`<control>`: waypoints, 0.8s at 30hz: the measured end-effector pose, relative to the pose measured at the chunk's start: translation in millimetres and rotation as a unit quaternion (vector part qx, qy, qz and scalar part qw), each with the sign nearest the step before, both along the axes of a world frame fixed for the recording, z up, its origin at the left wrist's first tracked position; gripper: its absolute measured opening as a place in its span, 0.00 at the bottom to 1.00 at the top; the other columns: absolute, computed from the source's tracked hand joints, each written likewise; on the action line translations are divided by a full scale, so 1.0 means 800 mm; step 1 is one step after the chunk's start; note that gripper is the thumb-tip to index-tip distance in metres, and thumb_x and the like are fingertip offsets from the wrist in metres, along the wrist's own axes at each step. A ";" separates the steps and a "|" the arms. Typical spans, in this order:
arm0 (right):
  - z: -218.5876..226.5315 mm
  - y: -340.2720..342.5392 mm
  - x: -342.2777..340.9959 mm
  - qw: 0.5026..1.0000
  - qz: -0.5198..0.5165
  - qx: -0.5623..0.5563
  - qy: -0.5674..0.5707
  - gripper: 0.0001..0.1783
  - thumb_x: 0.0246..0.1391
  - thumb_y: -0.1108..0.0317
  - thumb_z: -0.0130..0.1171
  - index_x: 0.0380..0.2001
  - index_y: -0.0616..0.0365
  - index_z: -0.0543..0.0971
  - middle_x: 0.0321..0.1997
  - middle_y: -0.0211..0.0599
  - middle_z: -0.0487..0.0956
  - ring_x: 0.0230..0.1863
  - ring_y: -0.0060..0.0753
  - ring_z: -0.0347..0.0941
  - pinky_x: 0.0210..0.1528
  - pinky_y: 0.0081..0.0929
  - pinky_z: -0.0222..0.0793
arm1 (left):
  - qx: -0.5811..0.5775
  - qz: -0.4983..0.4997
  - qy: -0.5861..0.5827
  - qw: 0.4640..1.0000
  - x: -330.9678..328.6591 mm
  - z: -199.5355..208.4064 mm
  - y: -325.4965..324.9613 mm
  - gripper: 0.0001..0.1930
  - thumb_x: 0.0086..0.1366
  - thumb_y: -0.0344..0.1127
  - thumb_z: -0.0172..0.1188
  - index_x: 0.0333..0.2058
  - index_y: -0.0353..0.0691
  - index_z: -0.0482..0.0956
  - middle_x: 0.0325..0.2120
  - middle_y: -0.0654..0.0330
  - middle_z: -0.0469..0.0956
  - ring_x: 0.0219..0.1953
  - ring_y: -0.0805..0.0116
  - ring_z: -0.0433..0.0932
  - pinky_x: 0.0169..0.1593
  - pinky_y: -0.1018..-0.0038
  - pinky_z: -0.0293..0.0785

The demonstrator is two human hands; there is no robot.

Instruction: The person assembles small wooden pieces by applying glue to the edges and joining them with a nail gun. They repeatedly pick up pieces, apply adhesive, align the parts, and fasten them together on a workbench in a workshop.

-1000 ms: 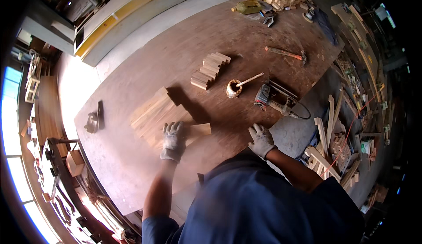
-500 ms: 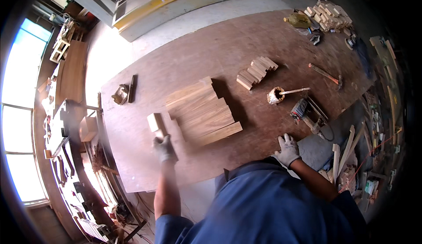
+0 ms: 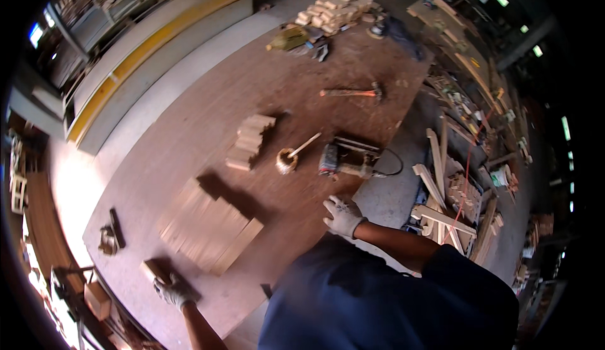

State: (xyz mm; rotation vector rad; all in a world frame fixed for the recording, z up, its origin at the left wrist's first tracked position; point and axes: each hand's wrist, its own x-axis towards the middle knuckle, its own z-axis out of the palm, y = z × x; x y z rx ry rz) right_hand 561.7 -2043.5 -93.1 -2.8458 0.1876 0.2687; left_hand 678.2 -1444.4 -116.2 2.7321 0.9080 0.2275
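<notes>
Strips (image 3: 205, 227) of brown wood are laid side by side in a stepped panel on the near left part of the brown tabletop (image 3: 183, 139). A short wooden block (image 3: 149, 268) is held by its near end in the gloved left hand (image 3: 173, 290), to the left of the panel and apart from it. That end is pinched by the fingers, though their exact placing is blurred, and it cannot be told whether the tabletop is touched by the block. The gloved right hand (image 3: 343, 216) is held palm down at the near edge of the tabletop, to the right of the panel, with its fingers spread.

Beyond the panel a smaller row of wood pieces (image 3: 251, 141) is set, and to the right of that row is placed a crusted pot (image 3: 285, 163), from which a stick (image 3: 305, 143) is leaned. A power tool (image 3: 346, 160) is laid beyond the right hand, and a hammer (image 3: 350, 91) with an orange handle farther back. At the far end, a yellowish bottle (image 3: 288, 39) is seen near heaped pale blocks (image 3: 337, 10)
</notes>
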 end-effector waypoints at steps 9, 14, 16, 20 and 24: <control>-0.013 -0.122 0.071 0.972 -0.131 -0.161 -0.110 0.18 0.53 0.58 0.65 0.44 0.53 0.77 0.48 0.43 0.78 0.54 0.49 0.73 0.57 0.50 0.67 | -0.301 -0.035 -0.053 0.952 -0.043 -0.037 -0.155 0.35 0.73 0.43 0.65 0.69 0.28 0.65 0.67 0.38 0.67 0.69 0.47 0.68 0.69 0.54 0.67; -0.052 -0.160 0.071 0.972 -0.114 -0.204 0.029 0.17 0.56 0.56 0.64 0.46 0.50 0.79 0.46 0.39 0.82 0.54 0.44 0.76 0.60 0.48 0.65 | -0.274 -0.027 0.001 0.961 -0.044 -0.052 -0.170 0.42 0.69 0.41 0.70 0.72 0.27 0.59 0.62 0.43 0.76 0.60 0.56 0.77 0.63 0.65 0.75; -0.052 -0.169 0.074 0.974 -0.107 -0.196 0.050 0.20 0.55 0.52 0.68 0.45 0.50 0.79 0.47 0.39 0.83 0.54 0.44 0.77 0.61 0.48 0.65 | -0.358 -0.005 -0.018 0.934 -0.037 -0.039 -0.174 0.43 0.67 0.41 0.71 0.72 0.27 0.59 0.60 0.44 0.76 0.58 0.56 0.78 0.63 0.65 0.75; -0.049 -0.190 0.093 0.967 -0.114 -0.225 0.037 0.13 0.66 0.64 0.47 0.44 0.46 0.81 0.46 0.35 0.84 0.53 0.41 0.79 0.61 0.50 0.67 | -0.347 0.007 0.011 0.938 -0.026 -0.066 -0.141 0.41 0.65 0.33 0.73 0.71 0.29 0.62 0.54 0.51 0.78 0.52 0.61 0.78 0.60 0.68 0.76; -0.090 -0.252 0.084 0.958 -0.148 -0.244 -0.011 0.14 0.63 0.65 0.48 0.39 0.45 0.84 0.41 0.41 0.86 0.43 0.46 0.83 0.47 0.51 0.76 | -0.413 -0.008 -0.020 0.910 -0.028 -0.056 -0.164 0.32 0.64 0.30 0.73 0.63 0.32 0.67 0.43 0.60 0.74 0.46 0.66 0.75 0.51 0.69 0.78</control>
